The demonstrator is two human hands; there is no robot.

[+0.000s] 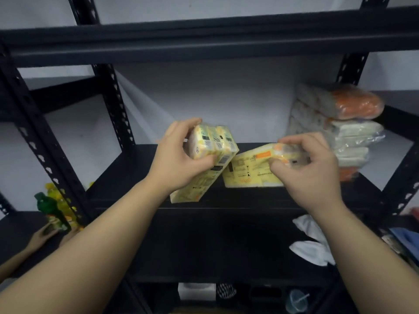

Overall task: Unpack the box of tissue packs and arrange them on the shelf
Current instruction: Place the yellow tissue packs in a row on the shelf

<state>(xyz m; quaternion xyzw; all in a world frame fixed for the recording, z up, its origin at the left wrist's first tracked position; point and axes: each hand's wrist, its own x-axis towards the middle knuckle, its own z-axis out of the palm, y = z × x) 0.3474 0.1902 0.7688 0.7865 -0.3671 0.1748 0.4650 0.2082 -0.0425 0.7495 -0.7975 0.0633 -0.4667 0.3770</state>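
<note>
Tissue packs in yellow wrapping are in both hands, over the middle board of a black metal shelf point(127, 177). The left hand point(179, 159) grips a yellow tissue bundle point(208, 159) at its upper end, thumb on the near side and fingers curled over the top; the bundle is tilted, its lower end down near the front edge of the shelf board, and whether it touches the board is hard to tell. The right hand point(310, 168) is closed on a second yellow tissue pack point(251, 171), which lies nearly flat with its printed face up, just to the right of the first bundle, their near corners about touching. This hand and pack are blurred.

At the right end of the same board, against the white wall, stands a stack of wrapped tissue packs point(335, 128), orange and white ones piled one on another, close behind the right hand.

On the board below, to the right, lies a crumpled white cloth point(310, 245). At the lower left, on the neighbouring shelf unit, another person's hand point(43, 236) touches a green and yellow bottle point(54, 211).
</note>
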